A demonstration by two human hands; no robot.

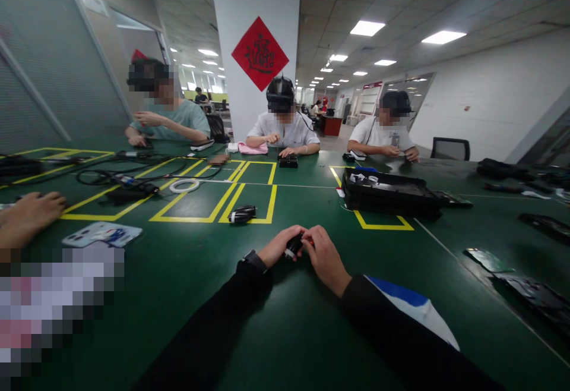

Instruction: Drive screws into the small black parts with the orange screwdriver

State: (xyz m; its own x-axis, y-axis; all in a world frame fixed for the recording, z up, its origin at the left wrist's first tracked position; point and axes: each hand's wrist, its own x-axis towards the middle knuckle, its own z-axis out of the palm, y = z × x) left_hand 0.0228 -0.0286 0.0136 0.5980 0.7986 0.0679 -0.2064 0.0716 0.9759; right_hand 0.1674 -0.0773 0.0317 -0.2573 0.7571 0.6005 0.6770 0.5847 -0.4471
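Note:
My left hand (276,249) is closed round a small black, rounded object (292,246) with a white band at its near end. My right hand (324,259) meets it from the other side, its fingertips pinched against the object's right end, where a speck of red shows. What exactly the right fingers grip is too small to make out. Both hands are just above the green table (285,319). Farther off to the left lies a similar black bundle with a white band (241,214), touching a yellow tape outline.
A black open case (392,192) stands at right. A blue and white cloth (412,308) lies beside my right forearm. At left are a phone (102,234), black cables (133,186) and another person's hand (33,216). Several people sit across the table.

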